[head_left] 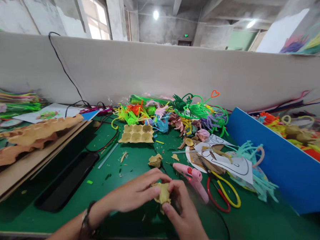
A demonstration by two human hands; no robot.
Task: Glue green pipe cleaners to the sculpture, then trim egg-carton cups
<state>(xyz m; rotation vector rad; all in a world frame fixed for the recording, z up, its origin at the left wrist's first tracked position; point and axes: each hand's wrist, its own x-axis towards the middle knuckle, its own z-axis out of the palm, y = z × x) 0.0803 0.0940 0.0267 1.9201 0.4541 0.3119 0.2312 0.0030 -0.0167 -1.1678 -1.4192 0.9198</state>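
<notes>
Near the front edge of the green table, both hands hold one torn piece of yellowish egg carton (163,193). My left hand (138,190) grips it from the left with thumb and fingers. On its right side, my right hand (181,207) pinches it between thumb and fingers. Just beyond lies a crumpled carton piece (155,160). A pink glue gun (193,177) rests to the right, beside scissors with red and yellow handles (225,195). Farther back sits an egg carton (137,134) with several cups.
Stacked cardboard (35,153) and a black phone (67,181) lie left. Colourful pipe cleaners (162,114) are heaped at the back. A blue box (271,154) stands right, near white paper cutouts (238,165). A black cable (225,223) runs to the front edge.
</notes>
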